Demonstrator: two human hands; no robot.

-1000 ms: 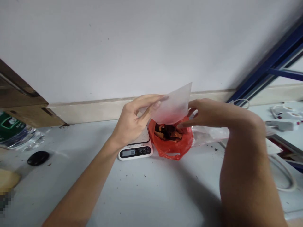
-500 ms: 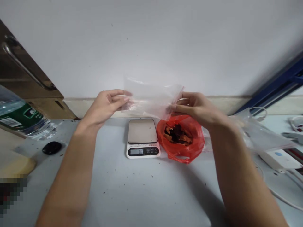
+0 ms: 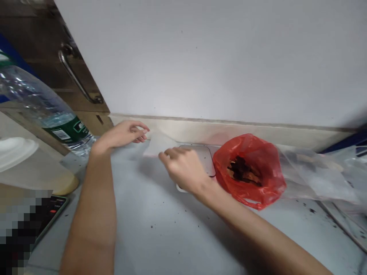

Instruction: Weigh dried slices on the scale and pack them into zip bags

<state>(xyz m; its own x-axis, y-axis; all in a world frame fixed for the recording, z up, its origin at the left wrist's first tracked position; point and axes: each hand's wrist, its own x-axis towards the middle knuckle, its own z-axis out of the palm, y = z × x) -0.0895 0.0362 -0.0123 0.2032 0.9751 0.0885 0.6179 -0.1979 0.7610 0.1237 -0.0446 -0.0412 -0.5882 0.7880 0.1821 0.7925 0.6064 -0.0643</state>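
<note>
A clear zip-lock plastic bag (image 3: 160, 145) hangs low over the table near the wall, left of the scale. My right hand (image 3: 186, 166) has its fingers closed on the bag's near edge and reaches across in front of the kitchen scale (image 3: 199, 152). Just left of the bag is my left hand (image 3: 123, 134), fingers loosely curved and apart, with nothing visible in its grasp. Most of the scale, display included, is hidden behind my right hand. Beside it stands an open red plastic bag (image 3: 249, 152) with dark and orange-brown dried pieces (image 3: 243, 170) inside.
More clear plastic bags (image 3: 318, 172) lie to the right, with cables (image 3: 344, 225) near them. A water bottle (image 3: 65, 126), a tub with a white lid (image 3: 28, 168) and a partly blurred-out phone (image 3: 54, 206) are on the left. Dark crumbs dot the table; a wall stands behind.
The view has turned left. My right hand has moved left across the scale with the clear bag, now lower. My left hand has come off the bag.
</note>
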